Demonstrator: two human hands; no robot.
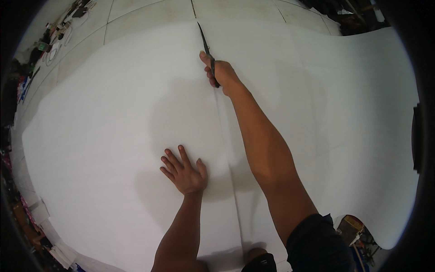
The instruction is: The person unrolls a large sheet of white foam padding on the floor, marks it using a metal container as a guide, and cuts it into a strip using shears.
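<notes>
A large white sheet [99,127] is spread over the floor, its right part curving upward toward the rim. My right hand [223,75] is closed around the handles of dark scissors [203,38] near the sheet's far edge. Their tips point away from me and look nearly closed. A long, straight cut line [234,188] runs from near my knee up to the scissors, dividing the sheet lengthwise. To the left of that line, my left hand [188,176] lies flat on the sheet with fingers spread, holding nothing.
Pale floor tiles [145,18] show beyond the far edge. Cables and mixed small items [54,47] lie along the far left. Dark objects [358,20] stand at the far right. Near right, a container with assorted things [351,226] sits by the sheet's edge.
</notes>
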